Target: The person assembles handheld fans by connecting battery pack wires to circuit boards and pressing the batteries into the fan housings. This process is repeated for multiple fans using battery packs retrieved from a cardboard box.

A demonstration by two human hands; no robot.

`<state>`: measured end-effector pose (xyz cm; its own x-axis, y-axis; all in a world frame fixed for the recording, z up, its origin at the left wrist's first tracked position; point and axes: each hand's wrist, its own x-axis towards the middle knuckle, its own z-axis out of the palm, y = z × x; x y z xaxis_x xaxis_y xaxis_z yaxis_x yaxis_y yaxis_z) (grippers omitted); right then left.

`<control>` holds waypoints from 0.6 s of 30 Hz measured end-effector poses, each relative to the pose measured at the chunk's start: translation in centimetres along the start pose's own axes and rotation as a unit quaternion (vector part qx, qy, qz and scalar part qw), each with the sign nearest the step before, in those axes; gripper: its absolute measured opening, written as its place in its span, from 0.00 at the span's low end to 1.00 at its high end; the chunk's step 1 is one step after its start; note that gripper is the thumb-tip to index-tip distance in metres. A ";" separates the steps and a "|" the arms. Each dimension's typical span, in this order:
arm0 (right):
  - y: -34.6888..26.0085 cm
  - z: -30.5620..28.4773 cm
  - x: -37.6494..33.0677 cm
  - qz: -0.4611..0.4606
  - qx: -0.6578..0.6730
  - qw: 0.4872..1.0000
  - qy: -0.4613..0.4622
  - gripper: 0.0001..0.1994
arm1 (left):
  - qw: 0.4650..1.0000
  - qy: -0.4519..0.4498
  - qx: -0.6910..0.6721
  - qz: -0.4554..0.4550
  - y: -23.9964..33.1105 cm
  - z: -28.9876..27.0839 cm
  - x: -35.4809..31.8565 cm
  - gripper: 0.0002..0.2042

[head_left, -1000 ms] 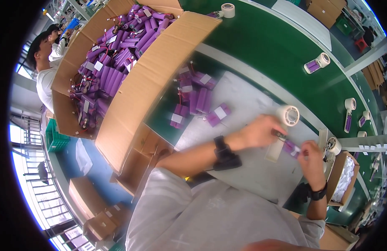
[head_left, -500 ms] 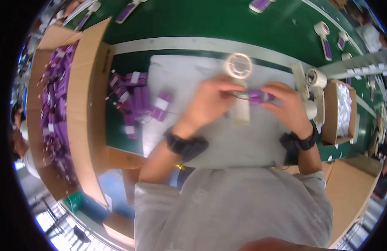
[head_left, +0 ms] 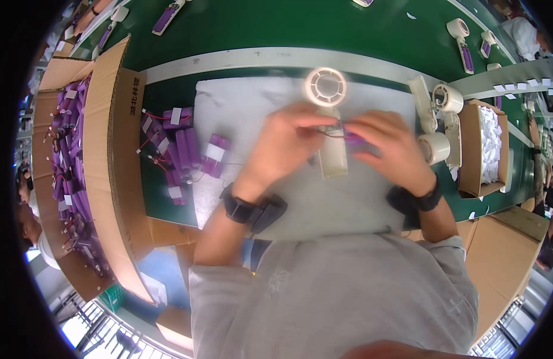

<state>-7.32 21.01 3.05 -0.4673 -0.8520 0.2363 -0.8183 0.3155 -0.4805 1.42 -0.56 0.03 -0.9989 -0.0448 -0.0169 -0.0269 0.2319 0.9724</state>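
A cream handheld-fan housing (head_left: 333,161) lies on the pale foam mat, its round fan head (head_left: 325,87) pointing away from me and its handle toward me. At the neck, the closed fingers of my left hand (head_left: 287,140) pinch thin wires, whose plug end I cannot make out. My right hand (head_left: 395,143) grips a purple battery pack (head_left: 353,138) just right of the handle, mostly hidden behind blurred fingers. Dark and red wires run from the pack toward my left fingertips. Several more purple battery packs (head_left: 188,148) with white labels lie left of the mat.
A tall cardboard box (head_left: 112,173) full of purple packs stands at the left. On the right are other cream fan parts (head_left: 434,148) and a small carton (head_left: 470,149) of white pieces. Beyond a metal rail (head_left: 228,60), fans lie on a green belt (head_left: 276,27).
My right hand has brought the battery pack left, closer to the fan's neck. My left hand remains by the neck with the wires. The whole view has shifted slightly.
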 end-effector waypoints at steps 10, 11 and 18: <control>-0.6 -1.8 -0.6 0.287 0.447 0.824 -0.197 0.31 | 0.991 0.047 0.109 0.068 0.0 0.7 0.0 0.18; -0.7 -1.8 -0.7 0.289 0.546 0.760 -0.205 0.34 | 0.990 0.046 0.109 0.072 0.0 0.7 0.1 0.17; -0.6 -1.1 -1.9 0.218 0.650 0.697 -0.211 0.45 | 0.985 0.045 0.131 0.107 -0.2 1.0 0.1 0.16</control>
<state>-6.25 22.92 3.84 -0.2115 -0.9275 -0.3082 0.4934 0.1710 -0.8529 1.33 0.33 -0.37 -0.9755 -0.0509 0.2140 0.1628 0.4876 0.8577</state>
